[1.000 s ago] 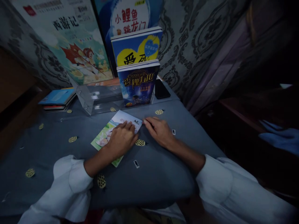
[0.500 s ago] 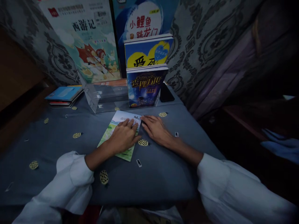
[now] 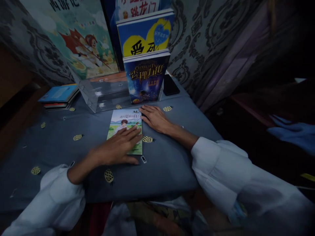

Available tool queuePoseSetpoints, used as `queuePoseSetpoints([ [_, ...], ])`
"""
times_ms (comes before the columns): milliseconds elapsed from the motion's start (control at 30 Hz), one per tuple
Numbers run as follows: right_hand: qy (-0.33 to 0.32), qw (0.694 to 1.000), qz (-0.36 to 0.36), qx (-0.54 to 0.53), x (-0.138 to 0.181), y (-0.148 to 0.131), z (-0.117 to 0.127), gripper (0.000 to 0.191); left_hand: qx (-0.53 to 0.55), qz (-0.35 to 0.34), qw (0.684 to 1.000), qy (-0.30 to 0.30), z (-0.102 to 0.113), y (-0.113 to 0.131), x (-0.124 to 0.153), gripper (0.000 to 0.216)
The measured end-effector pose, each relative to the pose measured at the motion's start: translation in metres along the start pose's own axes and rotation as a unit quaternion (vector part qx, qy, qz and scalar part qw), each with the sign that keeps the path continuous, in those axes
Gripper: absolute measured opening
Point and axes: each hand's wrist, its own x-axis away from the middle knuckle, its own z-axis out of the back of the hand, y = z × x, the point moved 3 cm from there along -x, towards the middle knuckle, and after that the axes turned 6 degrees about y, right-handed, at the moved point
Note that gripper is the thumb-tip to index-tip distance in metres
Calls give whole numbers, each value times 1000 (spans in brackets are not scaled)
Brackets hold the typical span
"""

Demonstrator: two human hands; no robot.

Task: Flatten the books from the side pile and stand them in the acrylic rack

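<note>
A thin paperback book [image 3: 126,117] lies flat on the table, its cover showing a drawn figure on green grass. My left hand [image 3: 120,144] rests across the lower part of the cover, fingers stretched out and thumb apart, hiding part of the picture. At the book's upper right corner, my right hand [image 3: 155,118] lies flat with its fingertips against the edge and its fingers extended. Just behind the book stands a clear acrylic rack [image 3: 98,98], holding a dark blue book [image 3: 147,78] and a blue and yellow book [image 3: 145,34].
Two large picture books stand at the back, one a teal book [image 3: 81,42]. A small stack of books [image 3: 59,95] lies at the left. A black phone [image 3: 171,85] is right of the rack. The blue tablecloth [image 3: 167,164] has a pineapple pattern.
My left hand has slid down the cover, uncovering the title and the drawn figure. The book now sits straighter. My right hand stays at its upper right corner, and the camera view has shifted.
</note>
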Motion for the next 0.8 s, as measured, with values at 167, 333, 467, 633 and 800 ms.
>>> queuePoseSetpoints([
  [167, 24, 999, 21, -22, 22, -15, 4, 38, -18, -3, 998, 67, -7, 6, 14, 64],
  [333, 47, 985, 87, -142, 58, -36, 16, 35, -55, -43, 985, 160, -18, 10, 15, 39],
  [467, 69, 960, 108, -249, 72, -45, 26, 32, -78, -66, 973, 209, -20, 13, 16, 35],
  [633, 78, 940, 60, -327, 73, -48, 33, 29, -83, -64, 968, 229, -19, 15, 16, 32],
  [800, 61, 932, 45, -353, 75, -49, 35, 29, -71, -44, 973, 215, -18, 17, 15, 33],
])
